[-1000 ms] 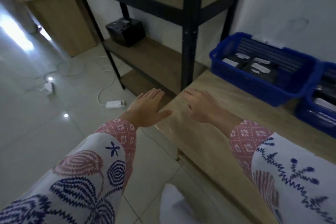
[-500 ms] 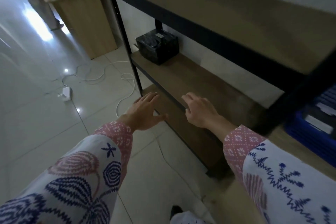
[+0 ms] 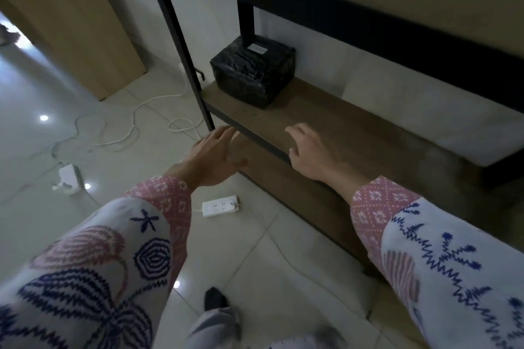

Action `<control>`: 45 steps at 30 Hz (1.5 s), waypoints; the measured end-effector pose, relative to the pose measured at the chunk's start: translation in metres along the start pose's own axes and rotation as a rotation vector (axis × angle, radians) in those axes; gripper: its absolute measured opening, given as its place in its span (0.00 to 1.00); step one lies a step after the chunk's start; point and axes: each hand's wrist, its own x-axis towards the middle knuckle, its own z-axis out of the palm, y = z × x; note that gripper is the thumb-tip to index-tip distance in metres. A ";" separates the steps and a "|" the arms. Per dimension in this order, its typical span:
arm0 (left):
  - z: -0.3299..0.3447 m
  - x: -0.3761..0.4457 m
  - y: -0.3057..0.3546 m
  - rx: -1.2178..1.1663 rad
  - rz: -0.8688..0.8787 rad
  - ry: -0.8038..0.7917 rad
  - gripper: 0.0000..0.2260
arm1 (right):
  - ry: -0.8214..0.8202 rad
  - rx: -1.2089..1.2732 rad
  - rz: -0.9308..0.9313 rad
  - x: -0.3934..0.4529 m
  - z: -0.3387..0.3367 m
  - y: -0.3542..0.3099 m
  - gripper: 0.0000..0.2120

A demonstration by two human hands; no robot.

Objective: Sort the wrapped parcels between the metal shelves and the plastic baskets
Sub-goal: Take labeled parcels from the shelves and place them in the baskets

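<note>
Parcel [image 3: 253, 71]: on the far left of the middle shelf [image 3: 334, 119], label up, ungripped.
Hands: left [image 3: 211, 159] and right [image 3: 312, 153] spread, empty, aimed towards it, probably to lift two-handed.

Both arms reach forward mid-frame. Left hand [image 3: 211, 157] is flat with fingers straight; right hand [image 3: 313, 154] has fingers loosely curled, holding nothing.

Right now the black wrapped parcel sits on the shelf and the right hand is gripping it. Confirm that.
Not quite. The black wrapped parcel does sit on the shelf, but the right hand holds nothing; it hovers open, apart from the parcel, as the head view shows.
</note>
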 end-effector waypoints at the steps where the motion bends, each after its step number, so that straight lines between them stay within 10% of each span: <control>1: -0.004 0.008 -0.017 -0.017 0.011 -0.019 0.34 | 0.014 0.058 0.051 0.010 0.008 -0.009 0.22; 28: -0.055 0.322 -0.189 -0.058 0.223 -0.051 0.30 | 0.273 0.224 0.645 0.276 0.063 -0.031 0.26; 36: -0.026 0.379 -0.186 -0.129 0.180 0.106 0.29 | 0.487 0.624 0.962 0.335 0.060 0.001 0.45; 45: -0.009 0.391 -0.188 -0.545 -0.029 0.039 0.34 | 0.694 0.652 0.809 0.324 0.093 0.004 0.20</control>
